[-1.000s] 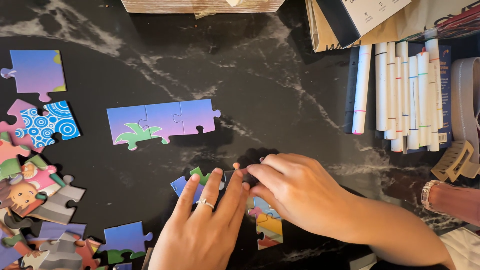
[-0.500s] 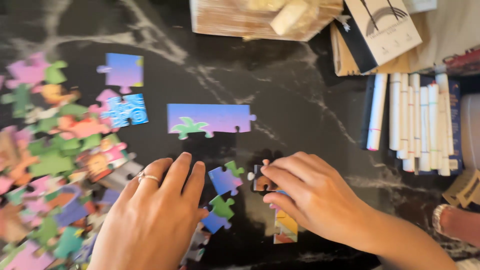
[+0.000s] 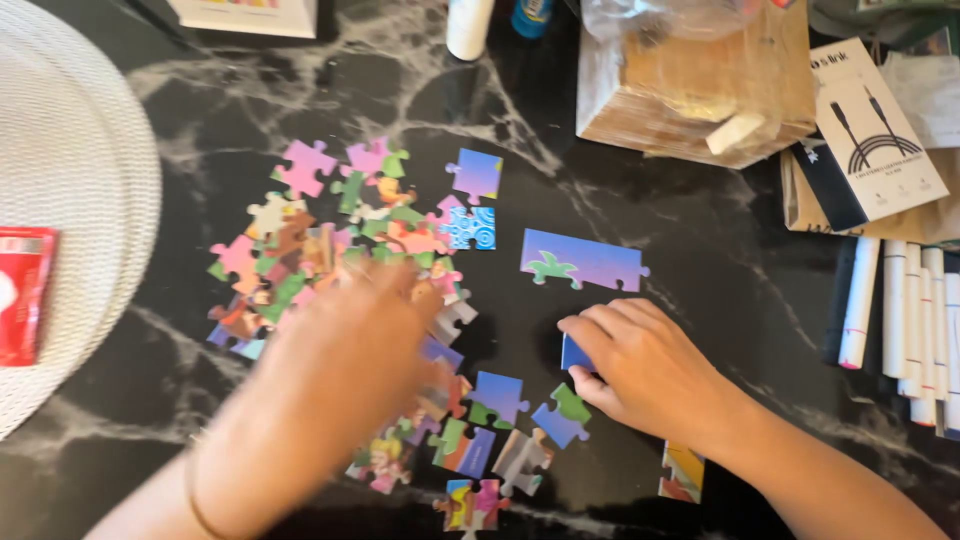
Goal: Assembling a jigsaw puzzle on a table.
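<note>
My right hand [image 3: 648, 372] rests on the black marbled table [image 3: 720, 270], fingers curled over a blue puzzle piece [image 3: 574, 354]. My left hand [image 3: 352, 342], blurred, reaches across the pile of loose colourful puzzle pieces [image 3: 330, 240]; whether it holds one I cannot tell. A joined strip of purple-blue pieces with a green shape [image 3: 582, 262] lies just above my right hand. More loose pieces [image 3: 500, 400] lie between and below my hands, and a yellow-orange piece [image 3: 683, 472] shows under my right wrist.
A white woven placemat [image 3: 70, 200] with a red packet [image 3: 22, 292] fills the left. A brown paper package [image 3: 700, 80], a cable box [image 3: 875, 130] and a row of white markers [image 3: 910, 320] crowd the right. Bottles [image 3: 470, 25] stand at the top.
The view has shifted left and up, bringing the placemat and whole pile into sight. My left hand has moved up-left from beside the right hand onto the loose pieces. My right hand stays on its pieces.
</note>
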